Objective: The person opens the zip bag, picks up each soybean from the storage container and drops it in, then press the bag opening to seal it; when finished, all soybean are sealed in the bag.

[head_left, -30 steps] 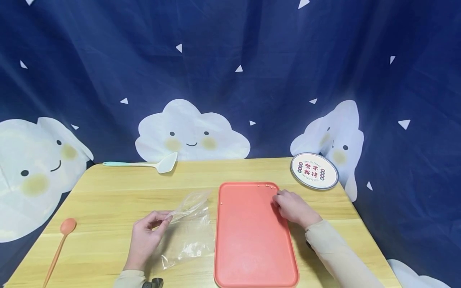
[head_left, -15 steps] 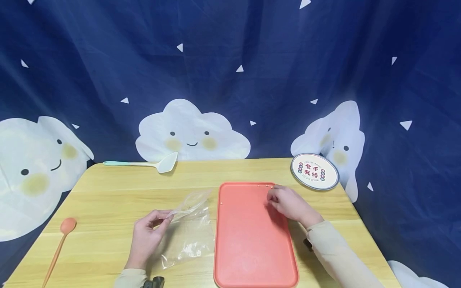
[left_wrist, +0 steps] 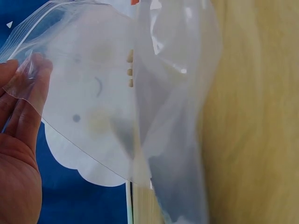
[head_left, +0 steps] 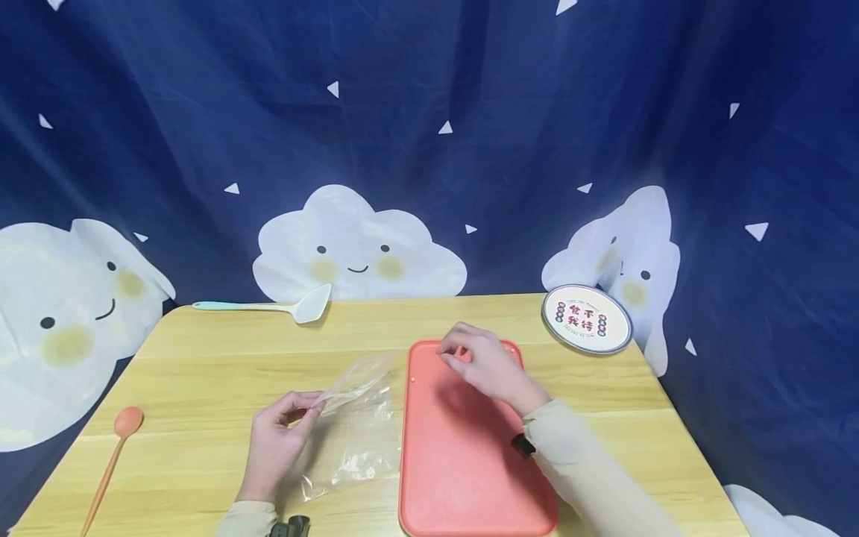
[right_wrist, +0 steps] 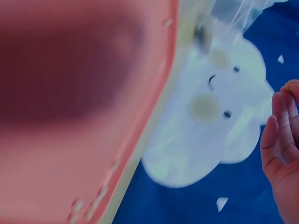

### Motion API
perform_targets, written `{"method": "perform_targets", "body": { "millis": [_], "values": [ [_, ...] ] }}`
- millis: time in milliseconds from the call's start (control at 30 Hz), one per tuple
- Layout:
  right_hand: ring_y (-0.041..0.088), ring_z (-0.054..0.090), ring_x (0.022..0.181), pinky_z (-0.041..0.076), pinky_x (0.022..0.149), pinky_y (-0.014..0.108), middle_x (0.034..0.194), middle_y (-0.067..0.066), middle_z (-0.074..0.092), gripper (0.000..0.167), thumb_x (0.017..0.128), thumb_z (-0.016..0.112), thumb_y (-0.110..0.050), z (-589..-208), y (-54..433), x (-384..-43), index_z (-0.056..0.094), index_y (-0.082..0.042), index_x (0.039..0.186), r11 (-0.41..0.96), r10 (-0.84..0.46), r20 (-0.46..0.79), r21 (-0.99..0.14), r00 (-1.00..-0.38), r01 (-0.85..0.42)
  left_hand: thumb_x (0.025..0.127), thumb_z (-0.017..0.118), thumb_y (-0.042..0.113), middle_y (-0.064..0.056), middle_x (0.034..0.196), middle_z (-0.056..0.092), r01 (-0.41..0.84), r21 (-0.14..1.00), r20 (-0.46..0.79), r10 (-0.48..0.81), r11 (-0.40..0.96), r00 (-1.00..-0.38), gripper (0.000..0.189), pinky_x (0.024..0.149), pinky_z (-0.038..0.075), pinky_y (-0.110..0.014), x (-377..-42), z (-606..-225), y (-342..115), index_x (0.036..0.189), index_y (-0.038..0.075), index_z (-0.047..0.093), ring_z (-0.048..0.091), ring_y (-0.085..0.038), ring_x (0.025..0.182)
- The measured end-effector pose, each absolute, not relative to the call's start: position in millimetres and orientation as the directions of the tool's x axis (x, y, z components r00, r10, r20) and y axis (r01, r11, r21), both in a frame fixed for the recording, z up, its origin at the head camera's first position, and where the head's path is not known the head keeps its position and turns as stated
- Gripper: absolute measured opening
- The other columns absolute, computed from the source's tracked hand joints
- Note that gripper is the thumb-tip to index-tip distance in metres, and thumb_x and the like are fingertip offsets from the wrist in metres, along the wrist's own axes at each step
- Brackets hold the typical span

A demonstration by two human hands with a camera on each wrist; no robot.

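Observation:
My left hand point(head_left: 278, 440) pinches the upper edge of a clear zip-top bag point(head_left: 356, 440) lying left of the red tray point(head_left: 463, 477). In the left wrist view, several small tan kernels point(left_wrist: 130, 72) show at the plastic's fold; inside or behind it, I cannot tell. Over the tray's far part hovers my right hand point(head_left: 486, 365), thumb and fingertips drawn together as round a tiny kernel, which the fingers largely hide. Several pale kernels point(right_wrist: 77, 204) lie along the tray's edge in the right wrist view. One kernel point(head_left: 412, 380) sits by the tray's left rim.
An orange spoon point(head_left: 115, 462) lies at the table's left. A spatula with a white blade point(head_left: 312, 304) and mint handle rests along the back edge. An oval plate with red lettering point(head_left: 587, 319) stands at the back right. A dark blue cloud-print curtain point(head_left: 403, 149) hangs behind.
My right hand has left the tray's far right corner, lifted, and moved left over the tray towards the bag. The left hand keeps its hold on the bag, almost unmoved.

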State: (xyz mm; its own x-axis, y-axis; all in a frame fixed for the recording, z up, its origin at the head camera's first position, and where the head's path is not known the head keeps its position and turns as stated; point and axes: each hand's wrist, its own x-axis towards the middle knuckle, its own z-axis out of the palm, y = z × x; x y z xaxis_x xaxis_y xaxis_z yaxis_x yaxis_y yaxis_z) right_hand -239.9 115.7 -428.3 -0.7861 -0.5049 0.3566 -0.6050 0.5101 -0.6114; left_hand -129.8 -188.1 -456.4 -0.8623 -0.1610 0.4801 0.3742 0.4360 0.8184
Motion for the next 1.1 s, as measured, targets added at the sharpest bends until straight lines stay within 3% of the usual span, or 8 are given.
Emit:
{"method": "perform_targets", "body": {
  "millis": [267, 400, 633, 767, 867, 1100],
  "values": [
    [0.005, 0.057, 0.082, 0.056, 0.072, 0.034, 0.092, -0.011, 0.061, 0.011, 0.090, 0.070, -0.005, -423.9, 66.8, -235.8, 0.071, -0.014, 0.095, 0.354, -0.547, 0.428, -0.661, -0.720, -0.662, 0.073, 0.070, -0.024, -0.018, 0.087, 0.072, 0.381, 0.815, 0.488, -0.162, 0.437, -0.858, 0.022, 0.074, 0.057, -0.018, -129.7, -456.7, -188.0, 0.077, -0.003, 0.067, 0.069, -0.009, 0.079],
    [0.004, 0.057, 0.083, 0.055, 0.070, 0.031, 0.093, -0.007, 0.063, 0.010, 0.090, 0.069, -0.005, -426.9, 44.4, -234.8, 0.071, -0.013, 0.095, 0.322, -0.559, 0.408, -0.695, -0.722, -0.643, 0.074, 0.070, -0.024, -0.018, 0.088, 0.072, 0.381, 0.818, 0.484, -0.160, 0.430, -0.860, 0.021, 0.074, 0.057, -0.018, -129.9, -458.4, -188.7, 0.077, -0.003, 0.066, 0.069, -0.009, 0.079],
    [0.000, 0.056, 0.085, 0.055, 0.076, 0.026, 0.093, -0.010, 0.063, 0.007, 0.092, 0.069, -0.010, -437.6, 14.6, -235.6, 0.072, -0.014, 0.097, 0.347, -0.590, 0.346, -0.707, -0.730, -0.616, 0.075, 0.072, -0.021, -0.014, 0.091, 0.073, 0.350, 0.828, 0.459, -0.172, 0.439, -0.871, 0.024, 0.076, 0.056, -0.016, -139.4, -483.0, -200.2, 0.078, 0.002, 0.068, 0.068, -0.007, 0.082],
    [-0.001, 0.057, 0.086, 0.051, 0.078, 0.017, 0.092, -0.015, 0.060, 0.008, 0.092, 0.069, -0.012, -444.3, 5.2, -237.0, 0.073, -0.014, 0.099, 0.398, -0.594, 0.298, -0.698, -0.747, -0.595, 0.077, 0.073, -0.017, -0.011, 0.094, 0.073, 0.350, 0.826, 0.453, -0.151, 0.443, -0.879, 0.022, 0.077, 0.056, -0.017, -142.9, -492.3, -205.5, 0.081, 0.004, 0.070, 0.069, -0.015, 0.083],
    [0.001, 0.058, 0.088, 0.051, 0.079, 0.016, 0.092, -0.015, 0.061, 0.008, 0.092, 0.069, -0.011, -447.9, 2.3, -236.5, 0.073, -0.012, 0.099, 0.418, -0.604, 0.278, -0.688, -0.747, -0.594, 0.077, 0.072, -0.017, -0.011, 0.094, 0.073, 0.360, 0.823, 0.458, -0.138, 0.439, -0.878, 0.021, 0.076, 0.056, -0.017, -143.3, -492.0, -204.8, 0.081, 0.003, 0.070, 0.070, -0.018, 0.083],
    [0.000, 0.058, 0.094, 0.049, 0.087, 0.017, 0.098, -0.015, 0.062, 0.007, 0.093, 0.069, -0.013, -448.4, 8.9, -235.1, 0.072, -0.017, 0.098, 0.423, -0.613, 0.283, -0.671, -0.738, -0.608, 0.074, 0.071, -0.023, -0.015, 0.089, 0.073, 0.390, 0.817, 0.487, -0.145, 0.424, -0.861, 0.022, 0.075, 0.056, -0.016, -135.0, -467.7, -191.2, 0.079, -0.001, 0.068, 0.068, -0.009, 0.080]
  ]
}}
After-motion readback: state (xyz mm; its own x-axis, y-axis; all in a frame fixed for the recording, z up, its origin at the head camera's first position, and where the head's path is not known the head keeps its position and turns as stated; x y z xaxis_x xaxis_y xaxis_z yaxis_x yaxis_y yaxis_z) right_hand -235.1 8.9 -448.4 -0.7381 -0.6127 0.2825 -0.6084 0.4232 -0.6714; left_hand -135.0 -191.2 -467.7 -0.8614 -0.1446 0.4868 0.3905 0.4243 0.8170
